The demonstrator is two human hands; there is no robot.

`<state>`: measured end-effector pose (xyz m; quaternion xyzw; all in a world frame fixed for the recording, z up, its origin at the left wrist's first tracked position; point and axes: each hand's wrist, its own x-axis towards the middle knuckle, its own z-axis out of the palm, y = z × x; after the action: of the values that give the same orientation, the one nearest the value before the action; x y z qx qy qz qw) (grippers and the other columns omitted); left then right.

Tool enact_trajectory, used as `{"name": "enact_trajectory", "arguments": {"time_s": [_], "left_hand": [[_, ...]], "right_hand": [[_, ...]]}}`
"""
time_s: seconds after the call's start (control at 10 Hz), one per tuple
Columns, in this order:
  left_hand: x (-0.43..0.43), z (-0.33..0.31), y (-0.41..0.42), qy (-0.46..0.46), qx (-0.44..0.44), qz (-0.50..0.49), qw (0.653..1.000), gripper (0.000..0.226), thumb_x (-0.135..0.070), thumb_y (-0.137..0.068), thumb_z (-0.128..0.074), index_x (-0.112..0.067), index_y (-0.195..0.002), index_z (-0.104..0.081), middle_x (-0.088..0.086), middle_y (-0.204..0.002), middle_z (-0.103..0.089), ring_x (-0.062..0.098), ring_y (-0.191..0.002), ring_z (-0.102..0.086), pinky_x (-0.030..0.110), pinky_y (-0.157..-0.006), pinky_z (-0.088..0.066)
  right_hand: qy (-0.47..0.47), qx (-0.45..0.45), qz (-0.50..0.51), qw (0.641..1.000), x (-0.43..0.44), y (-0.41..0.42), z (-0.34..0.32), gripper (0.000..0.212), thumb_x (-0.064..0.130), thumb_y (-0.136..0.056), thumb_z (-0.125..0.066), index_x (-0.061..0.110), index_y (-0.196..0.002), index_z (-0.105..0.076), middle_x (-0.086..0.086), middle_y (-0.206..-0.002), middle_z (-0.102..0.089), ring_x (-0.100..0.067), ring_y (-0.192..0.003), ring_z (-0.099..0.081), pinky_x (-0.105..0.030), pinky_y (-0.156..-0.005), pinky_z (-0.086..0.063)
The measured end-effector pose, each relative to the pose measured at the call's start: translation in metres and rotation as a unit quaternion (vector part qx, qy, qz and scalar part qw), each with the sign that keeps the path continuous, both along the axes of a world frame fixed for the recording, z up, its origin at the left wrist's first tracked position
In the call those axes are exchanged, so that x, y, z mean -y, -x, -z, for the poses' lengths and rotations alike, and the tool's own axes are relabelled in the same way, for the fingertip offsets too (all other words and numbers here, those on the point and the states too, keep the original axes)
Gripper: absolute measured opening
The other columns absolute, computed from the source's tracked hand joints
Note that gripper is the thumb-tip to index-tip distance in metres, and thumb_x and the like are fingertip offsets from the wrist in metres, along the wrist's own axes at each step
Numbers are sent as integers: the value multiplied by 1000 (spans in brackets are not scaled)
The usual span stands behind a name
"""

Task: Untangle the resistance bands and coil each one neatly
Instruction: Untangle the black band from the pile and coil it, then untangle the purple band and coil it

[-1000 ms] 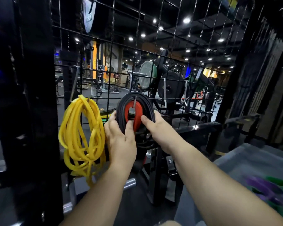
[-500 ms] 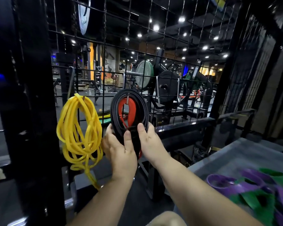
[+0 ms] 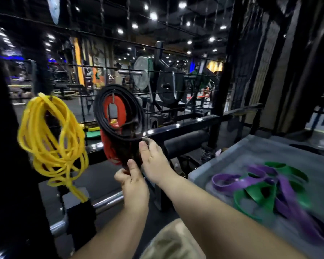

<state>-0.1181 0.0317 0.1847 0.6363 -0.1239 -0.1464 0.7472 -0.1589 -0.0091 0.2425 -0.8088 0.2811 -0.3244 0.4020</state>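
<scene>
Presently, as I see it from the head camera:

Black band [image 3: 120, 113]: coiled, hung on a hook of the wire grid [image 3: 176, 53], its top riding the hook so its own weight holds the loops together. A red band [image 3: 118, 109] hangs inside it on the same hook, nested, I judge, to save space.

Left hand [image 3: 133, 186]: below the coils, thumb and fingers pinched closed on the bottom of the black and red bundle; which of the two it holds I cannot tell. I judge the pinch is there to gather the hanging ends so the coil stays flat.

Right hand [image 3: 153, 163]: loosely open, fingertips touching the black band's lower right edge, nothing enclosed. It seems to steady the loops rather than carry them.

Yellow band [image 3: 52, 139]: hung on a neighbouring hook to the left, well apart from both hands, in looser loops with a tail dangling.

Purple band [image 3: 238, 181] and green band [image 3: 254, 195]: lying crossed over each other on the grey mat [image 3: 232, 156] to the right, blurred. I judge these the remaining tangle, laid flat where both hands can reach them.
</scene>
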Motion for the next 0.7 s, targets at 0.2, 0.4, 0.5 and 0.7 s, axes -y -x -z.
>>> {"name": "enact_trajectory", "arguments": {"time_s": [0.2,0.4,0.5,0.7], "left_hand": [[23,-6,32,-21,-22,56,998,71,-61,-96,-20,-8,-140,-38,16,-142,-44,34,-127,-43,43,-105,-32],[87,5,90,-41,27,124,991,37,-50,-100,-31,-14,-104,-38,9,-101,-49,30,-97,-51,32,-80,-31],[132,19,137,-70,28,218,973,34,-48,-99,-36,-14,-99,-38,3,-88,-48,22,-83,-47,31,-77,-35],[200,60,218,-164,201,362,895,31,-43,-95,-50,-14,-102,-46,6,-105,-57,27,-106,-53,29,-89,-41]], "right_hand": [[-17,-15,85,996,38,47,23,41,44,-104,-28,18,-128,-48,-6,-130,-50,-23,-117,-48,-33,-96,-36],[44,30,240,969,93,118,58,28,17,-101,-29,20,-96,-56,-8,-101,-54,-30,-93,-55,-30,-75,-40],[-66,10,292,954,119,173,83,34,25,-104,-32,5,-115,-56,-3,-94,-53,-32,-104,-57,-30,-81,-42],[-81,-70,419,902,162,270,129,35,32,-103,-35,8,-118,-55,-17,-120,-58,-34,-113,-52,-36,-89,-38]]}}
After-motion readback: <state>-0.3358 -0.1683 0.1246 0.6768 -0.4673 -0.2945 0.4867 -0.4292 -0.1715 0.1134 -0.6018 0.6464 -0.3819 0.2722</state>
